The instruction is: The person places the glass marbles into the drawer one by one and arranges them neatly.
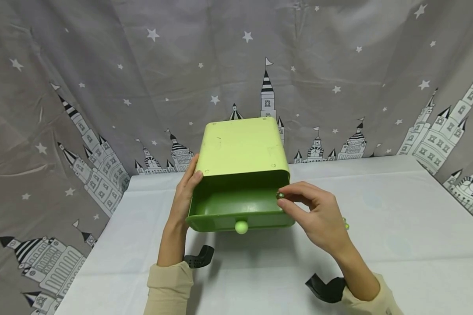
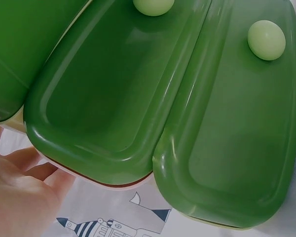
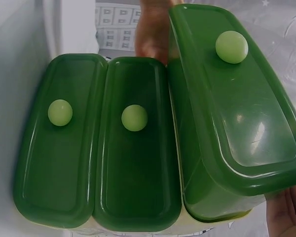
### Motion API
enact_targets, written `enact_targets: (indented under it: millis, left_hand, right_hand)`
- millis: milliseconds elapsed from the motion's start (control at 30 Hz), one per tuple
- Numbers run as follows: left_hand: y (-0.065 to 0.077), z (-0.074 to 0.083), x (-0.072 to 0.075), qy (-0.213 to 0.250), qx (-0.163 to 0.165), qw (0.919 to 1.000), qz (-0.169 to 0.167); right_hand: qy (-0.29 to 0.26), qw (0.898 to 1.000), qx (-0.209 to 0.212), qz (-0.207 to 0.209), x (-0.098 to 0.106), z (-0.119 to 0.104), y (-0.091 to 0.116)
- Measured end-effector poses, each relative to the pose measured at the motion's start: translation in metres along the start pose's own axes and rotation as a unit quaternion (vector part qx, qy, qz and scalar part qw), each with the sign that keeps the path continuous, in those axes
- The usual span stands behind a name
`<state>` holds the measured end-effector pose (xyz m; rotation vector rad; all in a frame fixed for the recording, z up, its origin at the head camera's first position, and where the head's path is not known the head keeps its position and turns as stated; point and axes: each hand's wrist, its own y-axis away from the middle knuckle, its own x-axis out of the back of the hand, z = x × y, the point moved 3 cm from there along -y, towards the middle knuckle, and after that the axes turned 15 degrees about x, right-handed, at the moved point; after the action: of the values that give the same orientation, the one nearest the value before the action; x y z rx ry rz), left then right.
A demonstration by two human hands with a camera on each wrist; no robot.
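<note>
A small drawer cabinet (image 1: 242, 146) with a pale yellow-green shell stands on the white table. Its top drawer (image 1: 241, 223) is pulled out, and the two lower drawers are closed in both wrist views. My left hand (image 1: 183, 197) rests against the cabinet's left side, thumb by the upper front edge and fingers lying along the wall. At the drawer's right rim, my right hand (image 1: 321, 216) pinches a small, dark green, shiny round piece (image 1: 280, 195) between thumb and fingertips. Only the edge of that hand (image 3: 285, 212) shows in the right wrist view, the piece hidden there.
Behind my right wrist a small bright green object (image 1: 345, 224) lies partly hidden on the white tabletop (image 1: 402, 236). A grey curtain (image 1: 173, 78) printed with castles and stars hangs behind the table. Round pale knobs (image 3: 134, 118) stick out from the drawer fronts.
</note>
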<state>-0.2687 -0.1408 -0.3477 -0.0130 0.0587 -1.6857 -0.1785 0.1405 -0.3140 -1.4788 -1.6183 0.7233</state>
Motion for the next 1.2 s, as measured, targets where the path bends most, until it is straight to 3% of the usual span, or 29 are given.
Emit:
enact_targets:
  millis: [467,900,1200]
  left_hand:
    - [-0.0005,-0.0015,0.0003,0.0,0.004,1.0,0.003]
    - [-0.0001,-0.0006,0.0012,0.002,0.005,1.0,0.004]
    - [-0.0001,0.0,-0.0005,0.013,0.008,0.9999,0.0]
  right_hand:
    - [0.0,1.0,-0.024,-0.003,0.0008,0.0003,0.0017]
    - [-0.008,1.0,-0.015,-0.007,0.0006,0.0002,0.0004]
    - [-0.017,1.0,0.002,0.015,0.0011,-0.001,0.0001]
